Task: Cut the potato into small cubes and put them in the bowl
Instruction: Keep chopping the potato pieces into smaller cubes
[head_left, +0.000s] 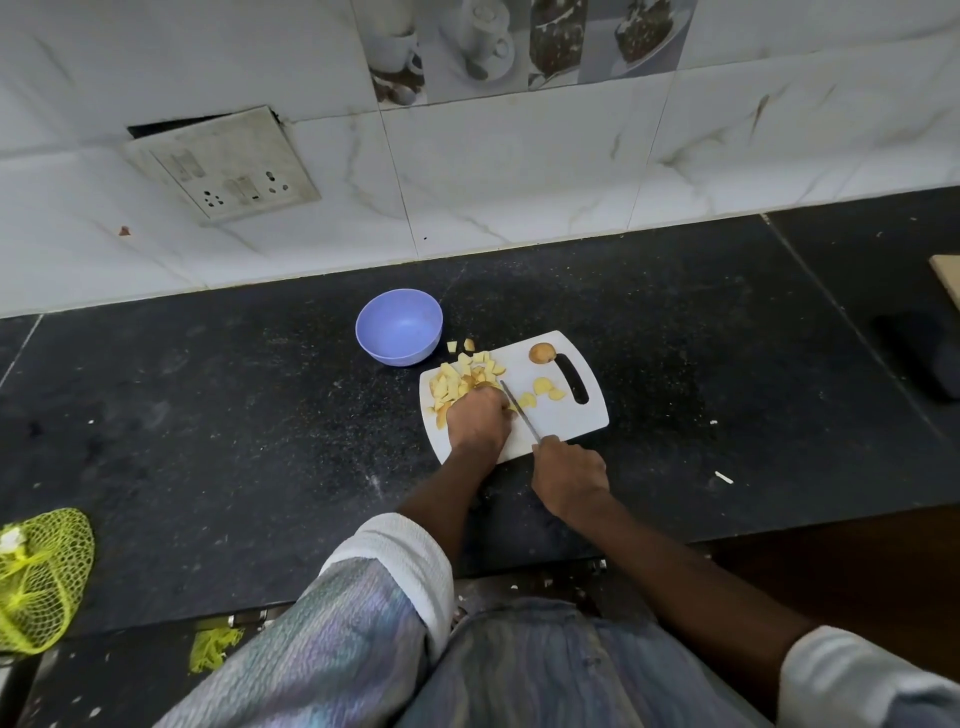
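The person wears a long-sleeved top of thin, crinkled fabric with a wavy pattern in pale grey, lilac and soft green. The left sleeve is rolled back to about the elbow, showing a wide white ribbed inner cuff. The right sleeve is pushed up the same way and shows a plain whitish band. Both forearms are bare to the wrist. Below the sleeves hangs faded blue-grey cloth with faint streaks.

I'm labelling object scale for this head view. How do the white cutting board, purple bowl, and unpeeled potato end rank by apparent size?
1. white cutting board
2. purple bowl
3. unpeeled potato end
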